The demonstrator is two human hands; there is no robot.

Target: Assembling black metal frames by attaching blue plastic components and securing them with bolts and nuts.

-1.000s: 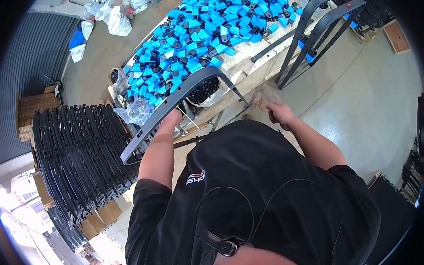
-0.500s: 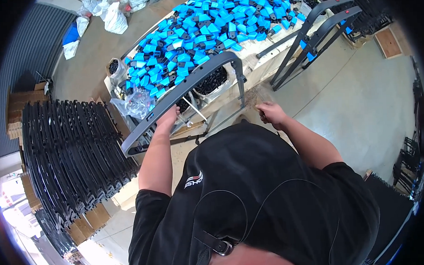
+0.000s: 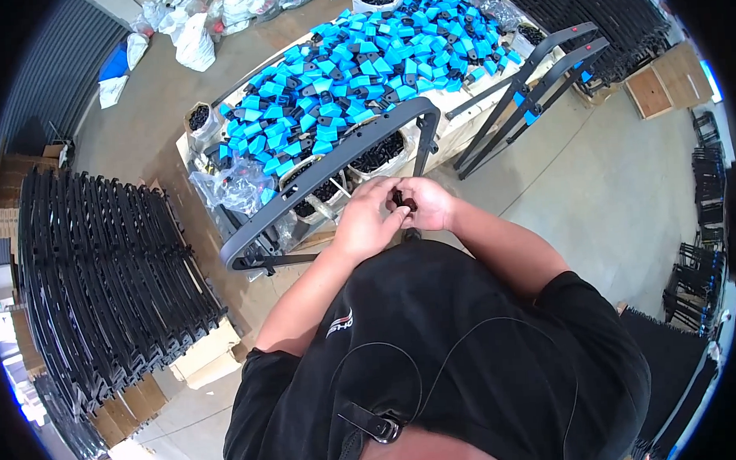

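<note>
My left hand point(image 3: 366, 220) and my right hand point(image 3: 432, 205) meet in front of my chest. Small dark pieces point(image 3: 407, 203) show between their curled fingers; their exact kind is too small to tell. Just beyond the hands stands a dark grey frame with a long curved bar point(image 3: 321, 168), which neither hand appears to grip. Behind that bar sit white sacks of small black parts point(image 3: 379, 155), partly hidden by it.
A big heap of blue and black caps point(image 3: 362, 72) covers the table point(image 3: 497, 96). Two more upright frames point(image 3: 533, 86) lean at its right. Stacked black frames point(image 3: 102, 272) stand left, a clear plastic bag point(image 3: 235, 186) lies on the table's near left corner, and an open wooden box point(image 3: 651, 90) sits far right.
My left hand has left the curved bar and moved right. My right hand has come left to meet it, and dark pieces now show between them.
</note>
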